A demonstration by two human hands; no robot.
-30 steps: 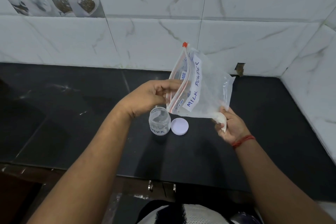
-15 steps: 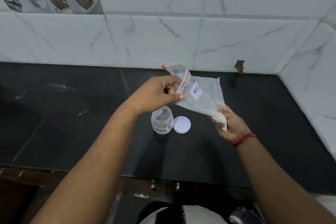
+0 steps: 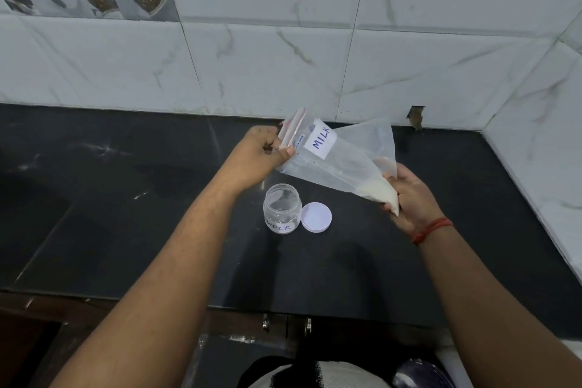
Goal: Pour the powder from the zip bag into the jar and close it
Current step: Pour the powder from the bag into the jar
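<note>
A clear zip bag (image 3: 343, 161) with a white label reading MILK hangs tilted above the counter, its red zip end at the upper left. My left hand (image 3: 261, 157) pinches that zip end. My right hand (image 3: 409, 195) grips the lower right corner, where white powder (image 3: 379, 192) is gathered. Below the bag, a small clear jar (image 3: 282, 208) stands upright and open on the black counter (image 3: 126, 214), with a white label. Its white lid (image 3: 316, 217) lies flat just to the right of it, touching or nearly touching.
White marble-look tiled walls rise at the back (image 3: 315, 57) and at the right (image 3: 541, 142), forming a corner. The counter's front edge (image 3: 189, 302) runs below my forearms, with cabinet handles (image 3: 286, 323) under it.
The bag has swung from upright to a slant, its zip end lowered to the left. My left hand moved with it and my right hand kept the powder corner.
</note>
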